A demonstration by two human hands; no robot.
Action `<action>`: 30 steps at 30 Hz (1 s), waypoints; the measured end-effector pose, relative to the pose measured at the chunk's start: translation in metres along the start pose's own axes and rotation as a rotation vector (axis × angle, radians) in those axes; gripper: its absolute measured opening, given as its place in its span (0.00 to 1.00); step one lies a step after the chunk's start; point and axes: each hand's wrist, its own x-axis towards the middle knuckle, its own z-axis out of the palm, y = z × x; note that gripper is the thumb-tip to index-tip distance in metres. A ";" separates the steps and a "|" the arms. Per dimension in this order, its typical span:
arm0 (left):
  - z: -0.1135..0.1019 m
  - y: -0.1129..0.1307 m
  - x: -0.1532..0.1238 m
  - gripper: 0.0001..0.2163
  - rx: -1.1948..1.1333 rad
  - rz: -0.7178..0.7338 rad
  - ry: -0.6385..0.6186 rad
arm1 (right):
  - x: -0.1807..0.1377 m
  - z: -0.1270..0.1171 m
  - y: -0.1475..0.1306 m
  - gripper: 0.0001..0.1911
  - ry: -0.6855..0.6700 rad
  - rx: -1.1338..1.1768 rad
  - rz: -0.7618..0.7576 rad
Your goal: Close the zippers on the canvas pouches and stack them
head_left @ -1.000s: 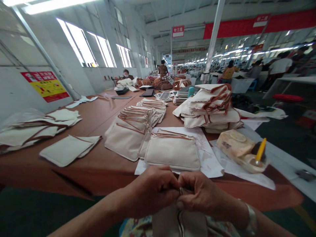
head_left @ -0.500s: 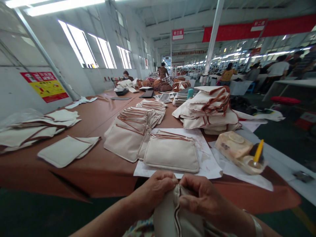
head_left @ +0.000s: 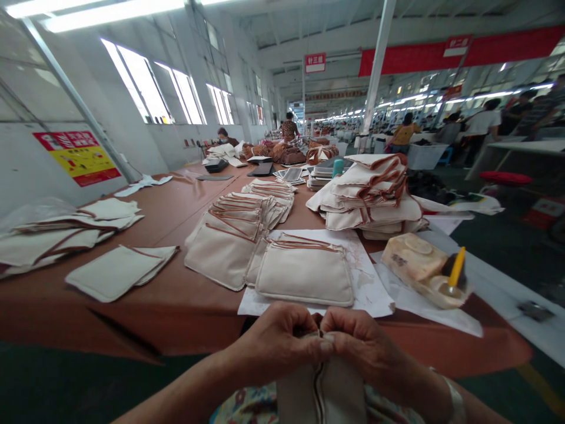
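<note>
A cream fabric pouch (head_left: pixel 339 391) with a dark slit edged in brown hangs between my hands at the near table edge. My left hand (head_left: pixel 282 335) pinches its upper end from the left. From the right, my right hand (head_left: pixel 366 341) pinches the same end, thumbs almost touching. The fingertips hide the bit of edge they hold. Just beyond my hands, a stack of cream pouches (head_left: pixel 304 274) with brown trim lies on a white paper sheet (head_left: pixel 371 288).
Fanned cream pouches (head_left: pixel 225 247) lie left of the stack, with more cream pieces (head_left: pixel 119 268) further left. A tall pile of cream pieces (head_left: pixel 371 194) stands at right. Nearer is a cut plastic container (head_left: pixel 415 262) with a yellow-handled tool (head_left: pixel 457 268). Several people work further back.
My left thumb has come across to meet the right one at the pouch's end. My right thumb has moved up along the edge. The pouch stays held in both hands.
</note>
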 end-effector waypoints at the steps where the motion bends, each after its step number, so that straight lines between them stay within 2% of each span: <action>1: 0.000 0.000 0.000 0.20 0.004 -0.014 0.007 | 0.000 0.000 0.000 0.14 -0.003 0.012 0.000; 9: 0.003 -0.005 0.002 0.11 -0.389 -0.076 -0.036 | 0.004 0.000 0.004 0.14 -0.049 0.177 0.028; 13: 0.001 -0.001 -0.002 0.07 -0.203 -0.031 -0.036 | 0.000 -0.003 -0.005 0.15 -0.086 0.109 0.041; 18: -0.004 0.003 -0.006 0.08 -0.042 0.057 -0.098 | -0.006 -0.010 -0.021 0.14 -0.168 -0.183 -0.081; 21: -0.006 0.005 -0.008 0.08 -0.003 0.073 -0.114 | -0.007 -0.012 -0.026 0.14 -0.171 -0.269 -0.102; 26: -0.006 0.009 -0.011 0.12 0.016 0.124 -0.113 | -0.001 -0.004 -0.017 0.18 -0.105 -0.185 -0.049; 30: -0.008 0.008 -0.010 0.13 0.035 0.042 -0.076 | 0.003 0.001 -0.008 0.16 -0.065 -0.065 -0.012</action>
